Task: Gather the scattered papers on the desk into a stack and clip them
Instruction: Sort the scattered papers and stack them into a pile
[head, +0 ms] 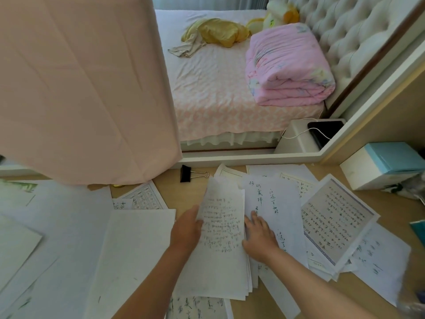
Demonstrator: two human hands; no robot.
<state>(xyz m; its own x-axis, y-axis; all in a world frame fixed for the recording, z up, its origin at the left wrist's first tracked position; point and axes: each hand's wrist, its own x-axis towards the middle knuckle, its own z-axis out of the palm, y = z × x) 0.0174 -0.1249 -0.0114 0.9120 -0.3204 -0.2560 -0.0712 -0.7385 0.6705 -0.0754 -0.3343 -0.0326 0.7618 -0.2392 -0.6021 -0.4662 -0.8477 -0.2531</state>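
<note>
Gripping the stack point(220, 238), the left hand point(186, 229) hides its fingers beneath

illegible handwriting on the papers point(271, 203)

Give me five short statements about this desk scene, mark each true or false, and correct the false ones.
1. The binder clip is clamped on the stack of papers. False: it lies loose on the desk, beyond the stack.
2. The left hand holds the stack at its left edge. True.
3. The right hand grips a pen. False: it rests flat on a brush-written sheet and holds nothing.
4. A folded pink quilt lies on the bed. True.
5. Every paper is already in the stack. False: loose sheets lie spread on both sides of it.
</note>
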